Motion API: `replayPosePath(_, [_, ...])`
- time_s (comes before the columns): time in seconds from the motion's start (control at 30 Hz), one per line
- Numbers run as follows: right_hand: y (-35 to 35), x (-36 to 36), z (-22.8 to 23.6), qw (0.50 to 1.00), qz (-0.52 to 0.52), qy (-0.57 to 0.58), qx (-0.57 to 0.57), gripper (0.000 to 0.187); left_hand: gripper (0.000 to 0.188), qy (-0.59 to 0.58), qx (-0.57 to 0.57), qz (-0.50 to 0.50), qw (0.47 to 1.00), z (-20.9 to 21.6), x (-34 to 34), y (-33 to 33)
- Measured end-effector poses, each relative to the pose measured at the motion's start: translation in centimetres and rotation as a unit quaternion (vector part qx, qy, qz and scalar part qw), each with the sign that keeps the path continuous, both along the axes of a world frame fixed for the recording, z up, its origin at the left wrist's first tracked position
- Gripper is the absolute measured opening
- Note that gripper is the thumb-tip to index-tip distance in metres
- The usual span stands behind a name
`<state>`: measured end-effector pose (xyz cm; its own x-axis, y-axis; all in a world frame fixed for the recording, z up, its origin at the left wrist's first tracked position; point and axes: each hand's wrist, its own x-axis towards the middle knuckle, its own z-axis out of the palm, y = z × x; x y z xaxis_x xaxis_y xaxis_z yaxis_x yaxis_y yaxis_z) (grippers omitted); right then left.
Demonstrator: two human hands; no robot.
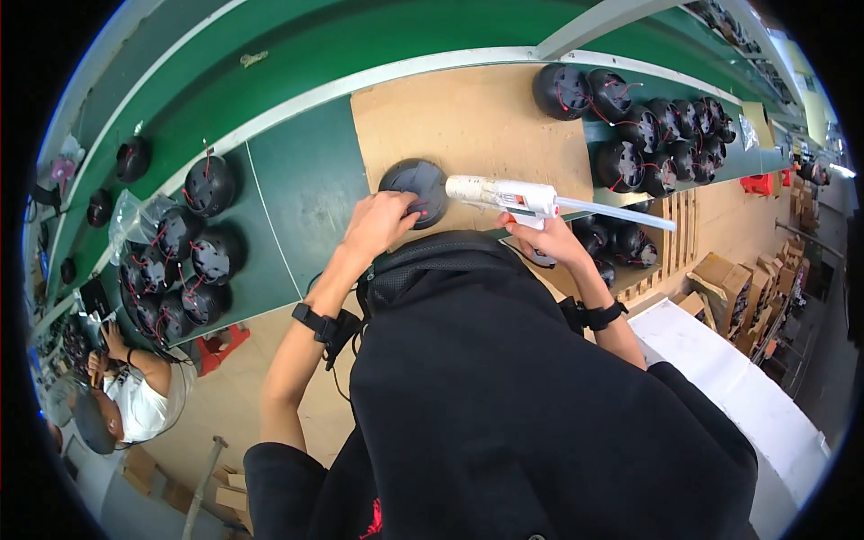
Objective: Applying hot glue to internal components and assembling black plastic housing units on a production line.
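Head view: round black housing on brown board at bench edge, pinned under left hand, fingers curled over its near rim. Right hand clenched around white glue gun, nozzle beside housing. More black housings clustered right, others left on green bench.
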<state>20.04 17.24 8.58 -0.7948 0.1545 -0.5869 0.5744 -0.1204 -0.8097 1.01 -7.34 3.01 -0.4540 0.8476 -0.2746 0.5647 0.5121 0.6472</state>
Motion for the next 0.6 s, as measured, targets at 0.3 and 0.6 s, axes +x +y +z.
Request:
replayPosePath(0.3, [-0.5,-2.0,0.8,0.992,0.077,-0.100,0.026,0.018,0.021,0.107,0.165,-0.034,0.980,-3.3,3.0,-1.2])
replayPosePath(0.6, [-1.4,-4.2,1.9,0.976,0.136,-0.140,0.095,0.032,0.024,0.097,0.221,-0.006,0.970,-4.8,4.3,-2.5])
